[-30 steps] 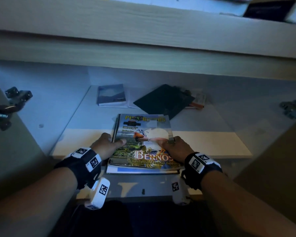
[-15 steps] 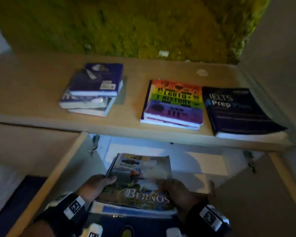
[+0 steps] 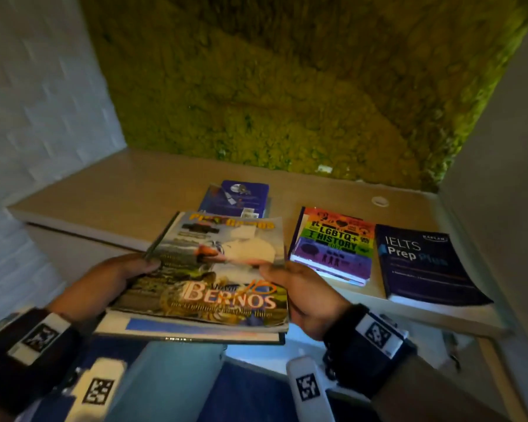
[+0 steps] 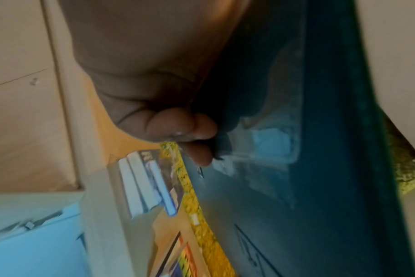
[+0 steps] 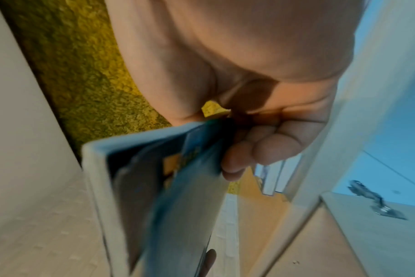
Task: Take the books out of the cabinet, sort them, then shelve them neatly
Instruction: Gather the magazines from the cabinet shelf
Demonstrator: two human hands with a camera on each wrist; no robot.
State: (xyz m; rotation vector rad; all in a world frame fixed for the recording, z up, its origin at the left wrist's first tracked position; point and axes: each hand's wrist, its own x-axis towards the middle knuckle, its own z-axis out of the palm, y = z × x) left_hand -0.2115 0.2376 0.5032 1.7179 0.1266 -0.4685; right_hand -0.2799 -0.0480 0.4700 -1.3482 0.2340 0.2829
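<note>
I hold a thin stack of magazines (image 3: 214, 275) in the air in front of the cabinet top, the top cover reading "Bernos". My left hand (image 3: 128, 269) grips its left edge, thumb on the cover and fingers (image 4: 190, 129) curled underneath. My right hand (image 3: 290, 281) grips the right edge the same way, fingers (image 5: 256, 150) under the stack (image 5: 159, 187). On the wooden cabinet top (image 3: 134, 190) lie a pile of purple books (image 3: 241, 196), a rainbow "LGBTQ+ History" book (image 3: 336, 245) on a pile, and a dark "IELTS Prep Plus" book (image 3: 424, 263).
A yellow-green moss wall (image 3: 287, 80) backs the cabinet top, with a white brick wall (image 3: 37, 117) on the left and a plain panel (image 3: 506, 147) on the right. The open cabinet door with its hinge (image 5: 377, 202) stands at lower right.
Both hands have lifted the magazine stack out of the cabinet shelf and up to the level of the cabinet top. My view has tilted up from the cabinet's inside to the top surface.
</note>
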